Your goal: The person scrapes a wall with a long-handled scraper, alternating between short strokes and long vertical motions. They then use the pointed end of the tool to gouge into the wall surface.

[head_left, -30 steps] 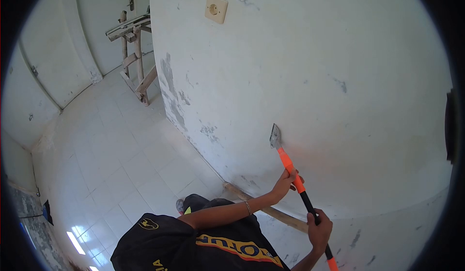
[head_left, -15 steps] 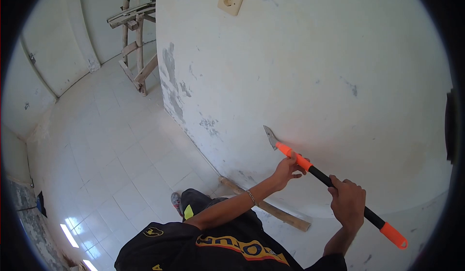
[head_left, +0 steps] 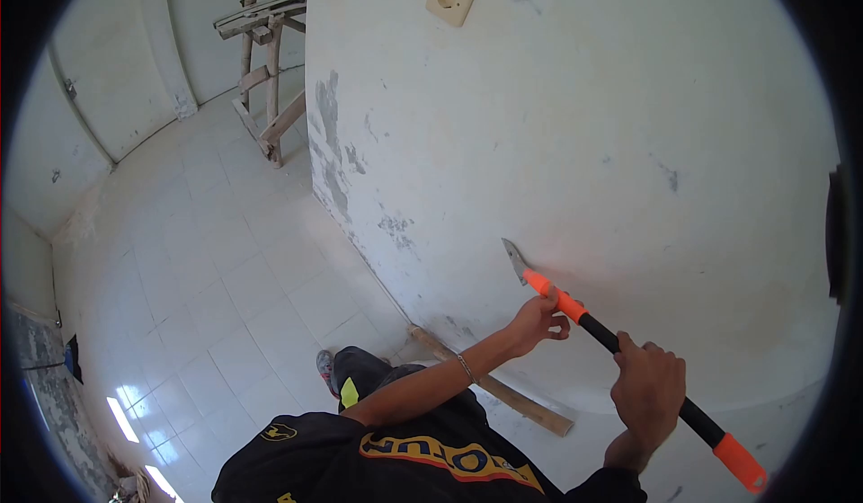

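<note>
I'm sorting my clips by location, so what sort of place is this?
Likely an indoor room under repair: the white wall has patches of worn paint, a rough wooden trestle stands on the tiled floor, and a long-handled scraper is in hand.

The scraper (head_left: 600, 330) is held before the wall (head_left: 611, 98), its blade (head_left: 514, 258) set at the upper left and its handle's end at the lower right. The left grip (head_left: 537, 323) is placed near the blade, the right grip (head_left: 649, 386) farther down. A socket (head_left: 449, 0) is mounted on the wall, above the blade. A pole (head_left: 529, 405) is laid along the wall's foot. To the left, on the floor (head_left: 216, 269), a trestle (head_left: 273, 89) is set before a door (head_left: 202, 44).
</note>
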`<state>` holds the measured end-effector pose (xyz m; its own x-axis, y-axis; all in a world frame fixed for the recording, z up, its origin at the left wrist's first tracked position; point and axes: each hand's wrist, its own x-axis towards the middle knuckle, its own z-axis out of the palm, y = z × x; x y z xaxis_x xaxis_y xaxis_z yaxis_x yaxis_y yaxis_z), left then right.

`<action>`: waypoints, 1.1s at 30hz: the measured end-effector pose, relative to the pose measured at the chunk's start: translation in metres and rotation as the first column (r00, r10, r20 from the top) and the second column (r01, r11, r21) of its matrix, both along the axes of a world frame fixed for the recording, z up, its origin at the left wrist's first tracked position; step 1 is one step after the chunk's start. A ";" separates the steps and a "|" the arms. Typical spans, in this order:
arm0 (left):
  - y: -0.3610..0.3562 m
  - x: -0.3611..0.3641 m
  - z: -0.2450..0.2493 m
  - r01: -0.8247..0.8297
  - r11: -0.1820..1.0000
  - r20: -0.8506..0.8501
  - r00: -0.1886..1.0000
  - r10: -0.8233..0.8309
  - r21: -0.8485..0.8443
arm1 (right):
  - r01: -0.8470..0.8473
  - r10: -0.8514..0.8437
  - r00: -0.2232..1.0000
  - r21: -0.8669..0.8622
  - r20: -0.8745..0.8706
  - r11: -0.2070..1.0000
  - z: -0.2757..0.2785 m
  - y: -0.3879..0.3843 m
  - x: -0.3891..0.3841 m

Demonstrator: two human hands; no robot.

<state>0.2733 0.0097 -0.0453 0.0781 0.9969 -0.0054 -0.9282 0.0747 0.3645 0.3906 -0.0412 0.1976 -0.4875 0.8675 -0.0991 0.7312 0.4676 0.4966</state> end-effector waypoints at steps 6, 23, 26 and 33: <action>-0.004 0.004 0.005 0.019 0.998 0.013 1.000 -0.019 -0.055 | -0.201 0.202 0.978 0.020 -0.055 0.979 -0.003 0.006 0.007; 0.019 -0.004 -0.047 0.049 0.996 0.047 0.998 -0.046 -0.071 | -0.205 0.198 0.972 -0.043 -0.129 0.978 -0.038 0.048 -0.007; 0.019 -0.016 -0.062 0.023 0.982 0.056 0.998 -0.013 -0.190 | -0.283 0.265 0.951 -0.108 -0.157 0.953 -0.056 0.058 -0.012; 0.013 0.002 -0.018 0.051 0.998 0.074 0.996 -0.049 -0.033 | -0.085 0.083 0.993 -0.016 -0.082 0.996 -0.013 0.038 -0.010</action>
